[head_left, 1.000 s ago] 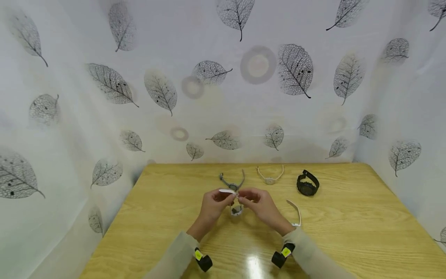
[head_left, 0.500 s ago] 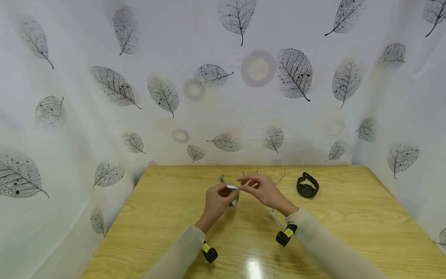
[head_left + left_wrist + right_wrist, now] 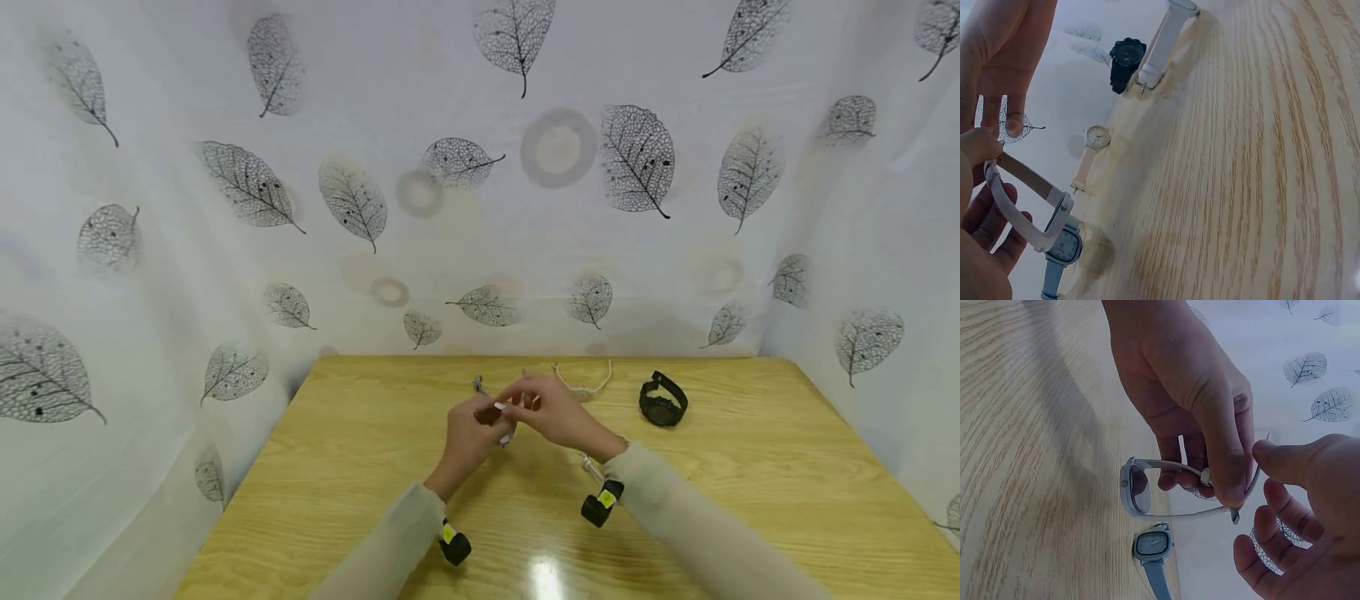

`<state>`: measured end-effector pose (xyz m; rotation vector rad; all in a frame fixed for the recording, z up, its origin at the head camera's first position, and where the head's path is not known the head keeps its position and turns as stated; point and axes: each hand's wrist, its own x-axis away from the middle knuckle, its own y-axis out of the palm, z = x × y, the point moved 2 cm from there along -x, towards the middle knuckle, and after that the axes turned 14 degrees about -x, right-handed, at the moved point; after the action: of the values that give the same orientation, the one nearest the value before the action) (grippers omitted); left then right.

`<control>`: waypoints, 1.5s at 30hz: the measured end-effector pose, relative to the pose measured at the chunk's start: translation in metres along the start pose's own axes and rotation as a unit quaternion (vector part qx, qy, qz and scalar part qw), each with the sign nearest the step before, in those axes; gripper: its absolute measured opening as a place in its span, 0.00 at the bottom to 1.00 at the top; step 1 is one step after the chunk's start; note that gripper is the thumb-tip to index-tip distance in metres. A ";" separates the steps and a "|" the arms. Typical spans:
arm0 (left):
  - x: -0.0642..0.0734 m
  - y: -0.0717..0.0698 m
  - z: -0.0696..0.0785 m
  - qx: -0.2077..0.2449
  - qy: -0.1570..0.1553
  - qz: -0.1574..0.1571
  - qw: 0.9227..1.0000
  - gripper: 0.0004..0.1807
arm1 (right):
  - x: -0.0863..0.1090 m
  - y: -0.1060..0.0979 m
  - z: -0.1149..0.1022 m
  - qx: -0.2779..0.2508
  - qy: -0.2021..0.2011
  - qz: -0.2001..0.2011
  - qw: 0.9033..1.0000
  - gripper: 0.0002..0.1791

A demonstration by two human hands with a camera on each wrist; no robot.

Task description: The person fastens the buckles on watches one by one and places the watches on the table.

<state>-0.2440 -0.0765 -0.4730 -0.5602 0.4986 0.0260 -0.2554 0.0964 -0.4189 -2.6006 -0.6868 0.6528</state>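
"What's the surface?"

"A wood-grained table [image 3: 750, 492], across the lower part of the head view."

"And on it?"

"A black watch [image 3: 662, 410] right of centre, a pale thin-strapped watch [image 3: 582, 393] to its left, and a white-strapped watch [image 3: 592, 469] lower down, partly hidden. In the right wrist view, a blue-grey watch [image 3: 1154, 544] lies bottom centre."

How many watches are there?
5 visible: a white watch in the left hand; behind it, a blue-grey watch; farther right, a small pale watch, then a black watch; another white watch by the right sleeve. More could be hidden.
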 end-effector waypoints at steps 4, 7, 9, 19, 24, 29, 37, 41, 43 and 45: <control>0.000 0.001 -0.002 -0.003 -0.007 -0.008 1.000 0.05 | 0.000 0.001 -0.001 0.005 -0.001 0.002 1.000 0.08; 0.001 0.000 -0.004 0.001 -0.010 -0.012 1.000 0.06 | 0.000 -0.001 -0.003 -0.010 0.008 0.009 1.000 0.08; 0.001 -0.001 -0.005 0.004 -0.008 -0.011 1.000 0.06 | 0.001 -0.004 -0.002 -0.028 0.016 0.015 0.999 0.08; 0.005 -0.009 0.002 0.012 0.021 -0.010 1.000 0.08 | 0.003 -0.009 0.011 -0.133 0.050 0.038 0.989 0.10; 0.007 -0.012 0.015 0.007 0.016 0.006 1.000 0.09 | 0.006 -0.011 0.017 -0.188 0.058 0.050 0.979 0.11; 0.010 -0.019 0.031 0.028 0.036 0.011 0.999 0.06 | 0.009 -0.011 0.021 -0.212 0.064 0.053 0.974 0.11; 0.010 -0.019 0.029 0.017 0.080 0.022 0.996 0.04 | 0.011 -0.011 0.021 -0.223 0.063 0.051 0.971 0.12; 0.010 -0.012 0.018 0.001 0.086 0.019 0.996 0.04 | 0.012 -0.012 0.020 -0.223 0.068 0.054 0.971 0.12; 0.009 -0.009 0.011 -0.004 0.086 0.020 0.996 0.04 | 0.012 -0.012 0.020 -0.221 0.068 0.054 0.971 0.12; 0.009 -0.006 0.006 -0.007 0.087 0.021 0.996 0.04 | 0.012 -0.012 0.020 -0.220 0.067 0.054 0.972 0.12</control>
<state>-0.2324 -0.0799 -0.4697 -0.5679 0.6808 0.0207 -0.2608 0.1173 -0.4345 -3.0744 -0.7179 0.3813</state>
